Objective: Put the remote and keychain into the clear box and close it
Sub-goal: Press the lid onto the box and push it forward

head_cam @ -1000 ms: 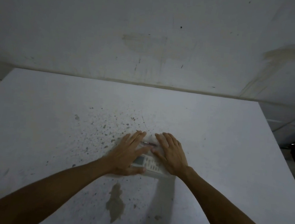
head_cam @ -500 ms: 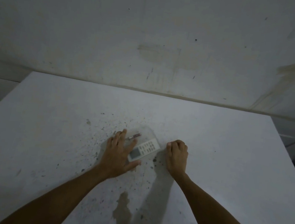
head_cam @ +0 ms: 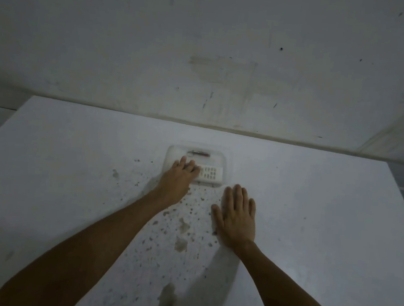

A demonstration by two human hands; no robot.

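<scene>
The clear box [head_cam: 220, 155] lies flat on the white table [head_cam: 72, 166], toward the far middle, with its lid down. Inside it I see the white remote [head_cam: 210, 176] along the near side and the reddish keychain [head_cam: 199, 154] along the far side. My left hand [head_cam: 180, 179] rests flat on the box's left part, fingers over the lid and covering the remote's left end. My right hand [head_cam: 237, 217] lies flat on the table, palm down, fingers spread, just in front of the box and apart from it.
The table top is speckled with dark spots and stains [head_cam: 180, 243] between my arms. A stained white wall [head_cam: 222, 71] rises right behind the table's far edge. The table's right edge [head_cam: 401, 207] drops off to a dim floor.
The box has slid farther away and turned square to the wall under my left hand. My right hand came off it, went from a fist to lying flat on the table.
</scene>
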